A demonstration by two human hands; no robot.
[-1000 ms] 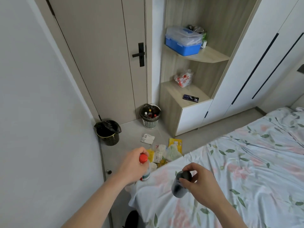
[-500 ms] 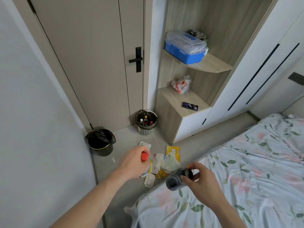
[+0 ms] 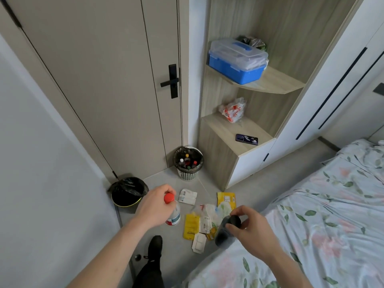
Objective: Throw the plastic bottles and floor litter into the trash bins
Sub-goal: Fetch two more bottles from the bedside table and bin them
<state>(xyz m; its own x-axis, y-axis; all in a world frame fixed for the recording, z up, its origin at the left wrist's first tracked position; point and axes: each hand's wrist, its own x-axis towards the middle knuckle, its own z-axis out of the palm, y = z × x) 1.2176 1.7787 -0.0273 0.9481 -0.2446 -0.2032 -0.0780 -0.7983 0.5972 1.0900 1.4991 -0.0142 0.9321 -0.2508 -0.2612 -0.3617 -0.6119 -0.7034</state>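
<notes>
My left hand (image 3: pixel 154 206) grips a clear plastic bottle with a red cap (image 3: pixel 173 213) by its neck. My right hand (image 3: pixel 252 227) holds a dark bottle with a black cap (image 3: pixel 225 230) by its top. Both hang above the floor litter (image 3: pixel 204 218): yellow packets, white wrappers and crumpled plastic. A white mesh bin (image 3: pixel 188 163) with a dark liner holds several bottles in the corner by the door. A black bin with a black bag (image 3: pixel 127 192) stands at the left wall, just beyond my left hand.
A bed with a floral sheet (image 3: pixel 324 215) fills the right side. A wooden shelf unit (image 3: pixel 245 125) carries a blue box, a plastic bag and a phone. My dark shoe (image 3: pixel 154 246) stands on the grey floor by the wall. A closed door (image 3: pixel 116 84) is behind the bins.
I have stepped forward off the bed's edge toward the bins. Both hands, still holding their bottles, are now over the floor litter, and the bins look nearer.
</notes>
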